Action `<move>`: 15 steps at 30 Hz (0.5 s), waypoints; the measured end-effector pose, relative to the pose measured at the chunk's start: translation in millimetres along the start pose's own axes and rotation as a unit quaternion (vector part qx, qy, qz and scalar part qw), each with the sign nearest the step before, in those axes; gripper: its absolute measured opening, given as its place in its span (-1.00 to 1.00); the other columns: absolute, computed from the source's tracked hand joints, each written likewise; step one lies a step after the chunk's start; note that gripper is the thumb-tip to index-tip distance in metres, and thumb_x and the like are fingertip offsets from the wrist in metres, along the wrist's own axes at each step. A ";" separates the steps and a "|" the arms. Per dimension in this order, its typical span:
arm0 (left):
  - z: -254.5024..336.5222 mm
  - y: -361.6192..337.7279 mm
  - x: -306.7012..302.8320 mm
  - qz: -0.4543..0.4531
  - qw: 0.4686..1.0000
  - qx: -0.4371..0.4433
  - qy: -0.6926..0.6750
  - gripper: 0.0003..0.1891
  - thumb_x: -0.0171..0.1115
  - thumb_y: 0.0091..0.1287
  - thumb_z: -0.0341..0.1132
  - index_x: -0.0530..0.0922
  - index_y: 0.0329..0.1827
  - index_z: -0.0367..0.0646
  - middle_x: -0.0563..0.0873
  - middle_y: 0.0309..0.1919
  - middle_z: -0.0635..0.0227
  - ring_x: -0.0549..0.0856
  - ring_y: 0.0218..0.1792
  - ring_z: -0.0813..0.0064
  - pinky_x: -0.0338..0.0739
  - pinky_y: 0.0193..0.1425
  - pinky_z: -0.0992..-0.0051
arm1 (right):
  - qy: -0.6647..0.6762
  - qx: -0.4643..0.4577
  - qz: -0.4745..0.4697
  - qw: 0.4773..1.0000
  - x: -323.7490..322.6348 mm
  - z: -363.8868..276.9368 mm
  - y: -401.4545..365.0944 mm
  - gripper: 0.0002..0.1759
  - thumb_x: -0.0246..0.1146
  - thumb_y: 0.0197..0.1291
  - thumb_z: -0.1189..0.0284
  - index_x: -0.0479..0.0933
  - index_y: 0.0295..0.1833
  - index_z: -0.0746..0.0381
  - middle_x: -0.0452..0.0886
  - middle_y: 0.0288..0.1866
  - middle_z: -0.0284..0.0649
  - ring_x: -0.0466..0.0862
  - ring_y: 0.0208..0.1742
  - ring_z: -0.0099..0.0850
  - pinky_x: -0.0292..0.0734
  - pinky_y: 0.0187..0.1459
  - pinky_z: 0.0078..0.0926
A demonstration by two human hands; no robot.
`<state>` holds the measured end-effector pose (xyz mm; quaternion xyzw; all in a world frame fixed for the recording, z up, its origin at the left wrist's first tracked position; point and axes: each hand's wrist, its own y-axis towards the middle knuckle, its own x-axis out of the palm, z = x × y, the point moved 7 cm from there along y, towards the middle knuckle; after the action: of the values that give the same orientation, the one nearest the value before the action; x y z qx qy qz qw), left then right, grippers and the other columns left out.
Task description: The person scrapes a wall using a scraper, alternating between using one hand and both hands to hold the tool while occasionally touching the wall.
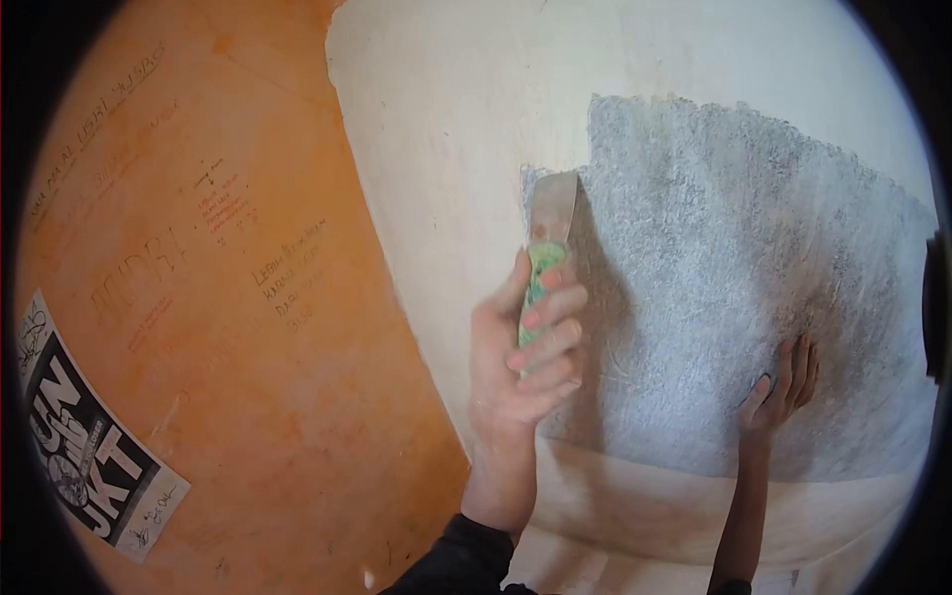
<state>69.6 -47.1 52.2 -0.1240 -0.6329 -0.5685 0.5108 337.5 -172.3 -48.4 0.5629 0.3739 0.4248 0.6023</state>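
Wrapped around the green handle of a putty knife (553, 213), my left hand (521, 362) is closed, palm side toward me. The knife stands upright, its flat metal blade at the left edge of a rough grey patch (684, 248). White wall surface (446, 129) surrounds that patch above and to the left. Lower right, my right hand (788, 387) lies against the grey patch with its fingers stretched out and nothing in it. The knife and my left hand cast a shadow on the wall to their right.
An orange wall (297, 397) with handwriting fills the left side, meeting the white surface along a slanted edge. A black-and-white sticker (94, 446) is stuck on it, lower left. A dark object (934, 307) stands at the far right edge.
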 end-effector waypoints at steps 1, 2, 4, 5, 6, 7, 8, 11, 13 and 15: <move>5.5 1.0 2.7 0.003 1.000 0.002 -0.001 -0.59 -0.22 0.63 -0.02 0.40 -0.14 -0.20 0.37 -0.51 0.45 0.28 -0.79 0.67 0.03 -0.89 0.65 | -0.004 0.001 0.008 1.000 0.3 -1.9 2.3 -0.40 -0.25 0.57 0.06 0.41 0.39 0.24 0.41 0.44 0.02 0.34 0.47 0.01 0.12 0.45 0.01; 12.4 -0.4 4.1 0.009 1.000 0.019 0.002 -0.59 -0.23 0.63 -0.02 0.40 -0.14 -0.20 0.36 -0.52 0.45 0.28 -0.79 0.68 0.02 -0.89 0.64 | -0.001 0.002 0.003 1.000 1.4 -4.6 2.4 -0.40 -0.25 0.57 0.06 0.41 0.39 0.24 0.41 0.44 0.02 0.34 0.47 0.01 0.12 0.45 0.01; 18.9 -13.4 -7.0 0.033 0.998 0.051 -0.003 -0.58 -0.25 0.64 -0.02 0.39 -0.15 -0.21 0.35 -0.52 0.45 0.26 -0.79 0.68 0.01 -0.88 0.63 | 0.000 0.007 0.008 1.000 -1.2 -3.7 3.4 -0.40 -0.24 0.57 0.07 0.42 0.39 0.24 0.41 0.44 0.02 0.35 0.47 0.01 0.13 0.45 0.00; 15.9 -20.5 -17.5 0.027 0.998 0.051 -0.004 -0.58 -0.25 0.64 -0.02 0.39 -0.15 -0.21 0.35 -0.52 0.45 0.26 -0.79 0.68 0.01 -0.88 0.63 | -0.001 0.003 0.011 1.000 -2.4 -0.9 3.7 -0.40 -0.24 0.57 0.07 0.42 0.39 0.24 0.41 0.44 0.02 0.35 0.47 0.01 0.13 0.45 0.00; 8.1 -22.2 -20.7 0.017 0.999 0.029 0.002 -0.58 -0.25 0.64 -0.02 0.39 -0.15 -0.21 0.35 -0.52 0.45 0.27 -0.79 0.68 0.01 -0.88 0.63 | 0.003 -0.001 0.015 1.000 -0.7 0.1 2.7 -0.41 -0.25 0.57 0.08 0.42 0.39 0.24 0.41 0.45 0.01 0.34 0.47 0.01 0.13 0.45 0.00; 4.1 -23.0 -22.2 0.010 1.000 0.007 0.008 -0.57 -0.26 0.64 -0.02 0.39 -0.15 -0.21 0.35 -0.52 0.45 0.27 -0.79 0.67 0.02 -0.88 0.63 | 0.008 -0.003 0.015 1.000 0.6 -0.5 1.1 -0.41 -0.25 0.58 0.08 0.42 0.39 0.24 0.41 0.45 0.01 0.34 0.47 0.00 0.13 0.45 0.00; 8.5 -19.0 -23.9 0.013 1.000 -0.007 -0.009 -0.57 -0.25 0.63 0.00 0.39 -0.15 -0.20 0.36 -0.52 0.44 0.29 -0.79 0.66 0.03 -0.88 0.63 | 0.005 -0.004 0.016 1.000 0.7 -0.5 1.4 -0.41 -0.25 0.58 0.08 0.42 0.39 0.24 0.41 0.45 0.01 0.34 0.47 0.00 0.13 0.45 0.00; 19.4 -5.9 1.6 -0.010 0.999 -0.042 -0.008 -0.57 -0.24 0.63 0.02 0.39 -0.16 -0.18 0.37 -0.52 0.44 0.28 -0.80 0.65 0.03 -0.88 0.64 | -0.003 -0.001 0.010 1.000 0.6 -1.6 1.4 -0.41 -0.24 0.57 0.08 0.41 0.40 0.24 0.40 0.45 0.00 0.34 0.48 0.00 0.12 0.46 -0.01; 18.0 -16.0 -10.9 0.016 0.999 -0.043 -0.008 -0.56 -0.26 0.63 0.04 0.38 -0.18 -0.16 0.37 -0.52 0.44 0.28 -0.80 0.66 0.03 -0.87 0.66 | -0.008 0.006 0.011 1.000 0.4 -4.1 2.1 -0.42 -0.22 0.57 0.10 0.41 0.40 0.25 0.39 0.47 -0.01 0.31 0.50 -0.02 0.09 0.48 -0.02; 11.8 -27.9 -31.1 0.020 0.999 -0.042 -0.001 -0.55 -0.28 0.63 0.06 0.39 -0.16 -0.16 0.37 -0.53 0.45 0.29 -0.79 0.65 0.04 -0.86 0.66 | -0.011 0.003 0.012 1.000 0.8 -4.9 4.1 -0.43 -0.20 0.56 0.12 0.40 0.41 0.25 0.38 0.48 -0.01 0.29 0.51 -0.03 0.07 0.49 -0.03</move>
<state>57.0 -32.9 13.2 -0.1587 -0.6062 -0.5840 0.5160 332.8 -169.7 -44.7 0.5733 0.3620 0.4247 0.6000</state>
